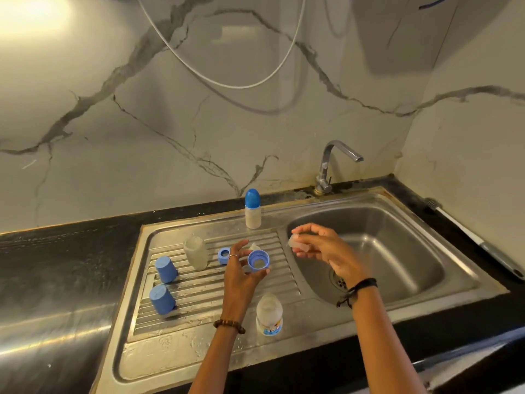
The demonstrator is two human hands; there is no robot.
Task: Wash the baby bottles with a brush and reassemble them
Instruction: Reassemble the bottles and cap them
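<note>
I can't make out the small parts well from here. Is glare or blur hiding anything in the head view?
Head view: warm light source blown out top left; glare streak on the steel counter lower left; the translucent silicone teat pinched by the right hand is soft and low-contrast; the blue plastic screw ring in the left hand reads clearly; wide-angle bending at edges.

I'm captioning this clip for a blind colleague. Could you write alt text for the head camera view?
Over a steel sink, a person's left hand holds a blue collar ring while the right hand pinches a clear nipple. On the drainboard stand two open bottles, one capped bottle, two blue caps and another ring.
</note>
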